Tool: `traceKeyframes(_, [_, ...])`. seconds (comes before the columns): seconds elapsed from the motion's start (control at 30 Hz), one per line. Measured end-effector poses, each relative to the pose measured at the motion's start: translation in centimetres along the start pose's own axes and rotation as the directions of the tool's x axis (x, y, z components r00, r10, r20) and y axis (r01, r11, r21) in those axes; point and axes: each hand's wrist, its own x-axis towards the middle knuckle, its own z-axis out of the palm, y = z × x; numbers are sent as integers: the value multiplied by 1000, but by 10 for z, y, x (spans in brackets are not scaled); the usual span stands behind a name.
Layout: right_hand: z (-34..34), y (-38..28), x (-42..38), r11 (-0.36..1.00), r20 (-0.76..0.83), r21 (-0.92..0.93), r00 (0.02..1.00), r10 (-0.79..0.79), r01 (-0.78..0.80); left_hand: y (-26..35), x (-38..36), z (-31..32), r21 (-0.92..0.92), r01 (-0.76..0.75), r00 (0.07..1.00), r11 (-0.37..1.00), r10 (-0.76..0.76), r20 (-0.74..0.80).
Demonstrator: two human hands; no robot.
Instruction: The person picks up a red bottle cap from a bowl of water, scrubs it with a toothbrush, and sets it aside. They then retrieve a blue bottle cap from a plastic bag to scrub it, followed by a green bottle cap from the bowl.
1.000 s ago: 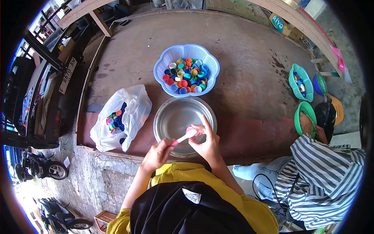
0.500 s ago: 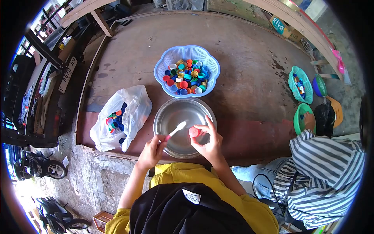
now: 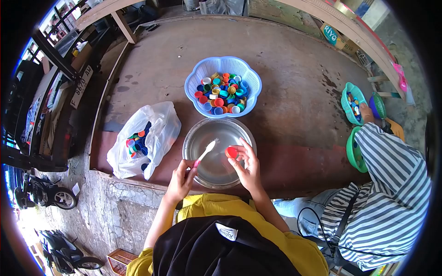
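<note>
Left hand [image 3: 179,177]: I see its fingers wrapped around the handle of a toothbrush [image 3: 206,153], white head, pink lower down. Long axis runs diagonally; head points forward and towards the right hand, above the basin.

Right hand [image 3: 249,168]: thumb and fingertips pinch a red bottle cap [image 3: 231,152], other fingers partly spread. Cap just beside the brush head, apart from it. Which way its hollow side faces, I cannot tell.

Beneath both hands, a round metal basin [image 3: 193,133]; I can't make out whether water lies in it. Straight ahead of the hands, just beyond, a scalloped blue basket [image 3: 191,87] with mixed caps: red, blue, green, white, yellowish.

Left of the left hand, a translucent plastic bag [image 3: 162,124], slumped, caps in its mouth. All on the brown table [image 3: 299,92].

Well right of the right hand, a co-worker's hand [image 3: 366,113] at a turquoise basket [image 3: 345,100] of small coloured pieces; nearer, a green bowl [image 3: 351,154], partly behind a striped sleeve [image 3: 384,140].
</note>
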Motion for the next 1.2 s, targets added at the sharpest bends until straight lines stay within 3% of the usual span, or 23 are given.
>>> traceKeyframes(0.1, [4,3,-2,955,28,280,995,98,-101,8,-4,4,-58,-80,994,995,84,72])
traceKeyframes(0.17, [4,-4,-3,901,97,402,986,132,-160,6,-1,8,11,-65,994,998,64,91])
traceKeyframes(0.23, [5,-15,-2,915,119,381,989,91,-130,-6,6,6,89,-3,998,996,-2,62])
traceKeyframes(0.27, [5,-17,0,919,112,378,991,75,-113,-7,3,5,30,66,996,997,-68,58])
traceKeyframes(0.37, [6,-1,-3,917,78,385,993,85,-109,5,-7,9,-15,-77,996,997,78,40])
traceKeyframes(0.4, [6,0,0,915,73,388,993,90,-111,15,-7,10,12,-13,991,1000,11,132])
traceKeyframes(0.43, [6,-1,-1,936,67,337,994,83,-101,13,-2,11,45,-105,983,994,97,153])
traceKeyframes(0.5, [4,-1,-3,931,68,344,992,104,-121,7,2,9,89,30,996,996,-38,86])
traceKeyframes(0.67, [2,-1,-3,951,30,294,995,95,-100,12,-3,15,39,-161,977,986,154,147])
traceKeyframes(0.77, [0,-2,-6,950,42,290,994,104,-112,-1,3,14,130,27,993,991,-42,114])
traceKeyframes(0.93, [3,1,-9,936,-10,335,993,120,-110,9,-7,17,29,-119,988,992,116,98])
traceKeyframes(1.03, [3,-4,-10,948,8,304,995,99,-97,-5,0,13,115,9,992,993,-23,121])
traceKeyframes(1.13, [1,-9,-9,984,5,174,999,32,-33,4,-5,14,38,-4,997,999,1,80])
traceKeyframes(1.2, [3,-1,-8,979,-22,202,1000,-13,17,9,-11,19,-5,-35,995,999,35,89])
